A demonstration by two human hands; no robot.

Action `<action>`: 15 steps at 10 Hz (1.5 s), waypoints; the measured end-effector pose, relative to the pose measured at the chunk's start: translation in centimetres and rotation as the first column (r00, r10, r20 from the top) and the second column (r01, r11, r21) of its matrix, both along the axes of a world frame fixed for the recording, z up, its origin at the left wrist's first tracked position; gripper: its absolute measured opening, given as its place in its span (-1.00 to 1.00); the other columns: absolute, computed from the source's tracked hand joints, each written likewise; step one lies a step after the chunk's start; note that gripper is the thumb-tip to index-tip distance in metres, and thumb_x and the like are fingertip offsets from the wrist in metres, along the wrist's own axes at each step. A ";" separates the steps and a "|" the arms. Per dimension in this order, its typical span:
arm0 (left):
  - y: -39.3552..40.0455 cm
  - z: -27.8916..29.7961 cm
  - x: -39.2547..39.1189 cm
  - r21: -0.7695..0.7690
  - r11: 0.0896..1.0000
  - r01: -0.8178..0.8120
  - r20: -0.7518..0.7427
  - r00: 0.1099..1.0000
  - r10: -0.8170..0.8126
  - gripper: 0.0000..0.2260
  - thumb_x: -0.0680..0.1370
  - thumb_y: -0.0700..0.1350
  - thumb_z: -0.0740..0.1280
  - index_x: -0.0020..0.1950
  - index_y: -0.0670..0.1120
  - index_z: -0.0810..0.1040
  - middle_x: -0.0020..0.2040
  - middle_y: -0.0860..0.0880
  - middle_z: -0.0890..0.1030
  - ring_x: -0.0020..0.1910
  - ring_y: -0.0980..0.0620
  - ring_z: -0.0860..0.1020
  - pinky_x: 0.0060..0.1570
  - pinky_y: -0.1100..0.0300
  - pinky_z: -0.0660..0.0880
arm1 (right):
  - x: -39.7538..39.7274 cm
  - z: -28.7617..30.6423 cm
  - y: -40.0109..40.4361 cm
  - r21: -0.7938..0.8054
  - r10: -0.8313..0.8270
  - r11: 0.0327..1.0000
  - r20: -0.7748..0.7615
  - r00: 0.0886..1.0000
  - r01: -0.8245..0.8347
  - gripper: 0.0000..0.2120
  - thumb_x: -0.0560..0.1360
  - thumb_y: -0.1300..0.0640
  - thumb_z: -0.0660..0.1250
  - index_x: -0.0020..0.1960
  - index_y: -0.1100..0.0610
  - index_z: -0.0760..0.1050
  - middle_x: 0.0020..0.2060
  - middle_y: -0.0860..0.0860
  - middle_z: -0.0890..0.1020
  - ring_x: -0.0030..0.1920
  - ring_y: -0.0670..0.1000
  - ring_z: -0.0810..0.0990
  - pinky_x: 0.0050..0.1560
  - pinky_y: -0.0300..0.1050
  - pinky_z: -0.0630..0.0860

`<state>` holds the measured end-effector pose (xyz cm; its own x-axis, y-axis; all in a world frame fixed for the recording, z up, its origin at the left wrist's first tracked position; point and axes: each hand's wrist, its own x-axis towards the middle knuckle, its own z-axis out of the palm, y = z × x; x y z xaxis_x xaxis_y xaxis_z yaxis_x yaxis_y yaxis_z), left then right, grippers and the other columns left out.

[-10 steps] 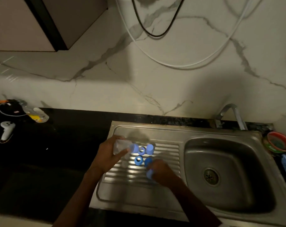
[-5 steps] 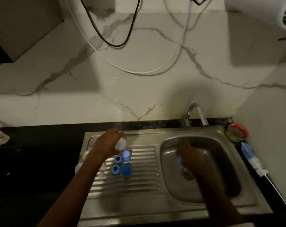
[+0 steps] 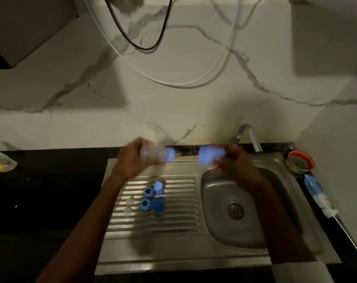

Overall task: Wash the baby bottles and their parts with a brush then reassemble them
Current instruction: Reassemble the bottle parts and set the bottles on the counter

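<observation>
The left hand (image 3: 130,160), which a second ago rested low over the ribbed steel draining board (image 3: 179,203), is now raised near the back wall, gripping a clear plastic baby bottle with a blue collar (image 3: 158,156) lying sideways. The right hand (image 3: 234,162) has come up out of the steel sink basin (image 3: 220,193) and holds a pale blue plastic cap (image 3: 211,157), blurred, level with the bottle and apart from it.

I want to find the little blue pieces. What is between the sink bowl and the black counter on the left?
The head view shows the ribbed drainboard there, with blue bottle parts standing on it.
</observation>
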<state>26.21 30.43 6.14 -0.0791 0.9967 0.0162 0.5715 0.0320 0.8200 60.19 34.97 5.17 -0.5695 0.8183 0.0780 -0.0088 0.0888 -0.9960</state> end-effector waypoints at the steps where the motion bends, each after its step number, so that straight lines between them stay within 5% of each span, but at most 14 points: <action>1: -2.3 -4.8 0.0 -0.173 0.985 0.010 -0.484 0.870 -0.094 -0.55 0.37 0.00 0.63 0.20 0.02 0.59 0.10 0.05 0.61 0.12 0.03 0.58 0.06 0.24 0.45 | 1.2 -5.8 -1.9 0.135 0.042 0.919 0.900 0.434 -0.369 -0.83 0.43 0.33 0.52 0.01 0.32 0.68 -0.01 0.21 0.68 0.02 0.10 0.66 -0.12 -0.53 0.37; 2: -1.9 -2.6 0.6 -0.006 1.000 -0.008 -0.221 0.975 0.007 -0.71 0.37 -0.01 0.64 0.02 0.09 0.66 -0.12 0.27 0.65 -0.05 0.17 0.64 -0.06 0.42 0.47 | 0.2 -2.8 -1.5 0.270 0.016 0.924 0.683 0.730 -0.272 -0.91 0.46 0.31 0.51 -0.05 0.30 0.67 -0.12 0.18 0.71 -0.06 0.17 0.70 0.07 -0.06 0.59; 3: 0.5 2.5 0.6 0.160 0.978 -0.133 0.079 0.989 0.122 -0.62 0.36 0.11 0.64 0.11 0.09 0.65 -0.02 0.19 0.70 -0.04 0.22 0.66 -0.07 0.34 0.58 | -1.8 4.3 1.4 0.315 -0.220 0.939 0.247 0.944 0.137 -0.73 0.48 0.26 0.51 0.17 0.14 0.63 0.06 0.03 0.70 0.04 0.05 0.70 0.07 -0.16 0.62; 4: 2.1 6.4 0.9 0.214 0.968 -0.134 0.517 0.856 0.005 -0.64 0.49 0.14 0.53 0.22 0.05 0.62 0.10 -0.04 0.70 0.00 -0.07 0.71 -0.15 0.14 0.65 | -1.7 10.2 3.3 0.065 0.074 0.997 -0.628 0.775 -0.043 -0.63 0.61 0.25 0.34 0.39 0.18 0.41 0.18 0.16 0.59 -0.06 0.01 0.66 -0.03 -0.14 0.62; 5: 1.5 4.4 1.1 0.133 0.986 -0.097 0.609 0.793 -0.004 -0.69 0.51 0.13 0.49 0.21 0.07 0.63 0.10 -0.06 0.70 0.03 -0.08 0.70 -0.14 0.18 0.62 | -0.3 7.7 1.1 -0.222 0.012 0.912 -0.826 0.563 -0.345 -0.63 0.58 0.21 0.36 0.35 0.20 0.39 0.08 0.13 0.56 -0.14 -0.04 0.63 -0.09 -0.25 0.62; 6: -0.6 -2.3 0.5 -0.050 0.998 -0.028 -0.232 0.973 0.016 -0.55 0.38 0.09 0.62 0.18 0.00 0.59 0.07 0.01 0.67 0.06 0.00 0.65 -0.01 0.18 0.56 | 0.3 -0.9 0.0 0.015 0.010 1.000 -0.058 0.998 -0.009 -0.78 0.51 0.33 0.45 0.15 0.31 0.59 -0.02 0.20 0.67 -0.11 0.13 0.69 -0.09 -0.38 0.55; 7: -2.9 -7.4 0.7 -0.211 0.974 -0.079 -0.277 0.961 0.018 -0.49 0.34 0.06 0.65 0.19 -0.05 0.56 0.04 -0.04 0.65 -0.01 0.01 0.63 -0.05 0.19 0.54 | 2.1 -9.4 -3.0 0.225 0.069 0.942 0.598 0.799 -0.250 -0.95 0.46 0.33 0.48 -0.12 0.34 0.70 -0.17 0.19 0.73 -0.14 0.19 0.72 -0.02 -0.45 0.51; 8: -2.9 -8.4 1.5 -0.201 0.976 -0.080 -0.142 0.989 0.051 -0.53 0.35 0.12 0.62 0.16 0.02 0.56 0.00 0.07 0.64 -0.04 0.12 0.61 -0.15 0.41 0.44 | 1.4 -12.5 -4.1 0.034 -0.140 0.990 0.433 0.890 0.139 -0.76 0.45 0.21 0.55 0.11 0.14 0.68 -0.07 0.03 0.74 -0.06 0.06 0.73 0.00 0.03 0.66; 9: -2.7 -7.7 2.3 -0.170 0.982 -0.078 -0.021 0.997 0.076 -0.60 0.39 0.25 0.54 0.09 0.06 0.62 -0.07 0.10 0.68 -0.10 0.19 0.65 -0.16 0.38 0.53 | -0.9 -11.6 -3.8 -0.192 -0.372 0.892 0.201 0.906 0.409 -0.61 0.45 0.14 0.54 0.26 0.07 0.60 0.02 0.09 0.72 -0.05 0.17 0.74 -0.04 0.09 0.67; 11: -2.7 -6.5 3.9 -0.119 0.993 0.004 0.258 0.966 0.027 -0.55 0.37 0.20 0.58 0.19 0.06 0.65 -0.02 0.18 0.72 -0.08 0.20 0.69 -0.20 0.43 0.54 | -2.8 -9.1 -3.9 -0.419 -0.357 0.862 -0.101 0.929 0.286 -0.71 0.52 0.19 0.47 0.22 -0.02 0.62 0.12 0.13 0.69 0.00 0.18 0.71 -0.02 -0.05 0.65; 13: -2.9 -6.2 4.0 -0.142 0.989 0.030 0.198 0.980 -0.001 -0.51 0.30 0.35 0.55 0.13 0.14 0.65 -0.03 0.24 0.69 -0.03 0.24 0.66 -0.17 0.41 0.55 | -3.8 -8.6 -4.2 -0.364 -0.264 0.905 -0.077 0.962 0.219 -0.66 0.51 0.10 0.50 0.27 0.01 0.58 0.14 0.13 0.68 -0.02 0.20 0.71 -0.01 -0.05 0.65; 14: -2.8 -5.4 3.7 -0.214 0.971 0.107 0.239 0.969 -0.054 -0.24 0.13 0.47 0.53 0.05 -0.09 0.68 -0.15 0.09 0.68 -0.11 0.10 0.65 0.09 0.14 0.61 | -3.8 -8.5 -4.3 -0.338 -0.240 0.918 -0.052 0.969 0.209 -0.66 0.52 0.10 0.49 0.28 0.00 0.58 0.11 0.14 0.69 -0.04 0.20 0.72 -0.04 -0.07 0.64; 15: -3.1 -4.9 3.5 -0.207 0.968 0.139 0.170 0.980 -0.105 -0.61 0.37 0.23 0.56 0.03 -0.01 0.68 -0.11 0.07 0.71 -0.05 0.09 0.67 0.17 -0.08 0.60 | -3.7 -8.3 -4.4 -0.289 -0.218 0.936 -0.022 0.976 0.202 -0.68 0.55 0.12 0.47 0.29 0.00 0.57 0.06 0.14 0.70 -0.06 0.21 0.72 -0.07 -0.06 0.64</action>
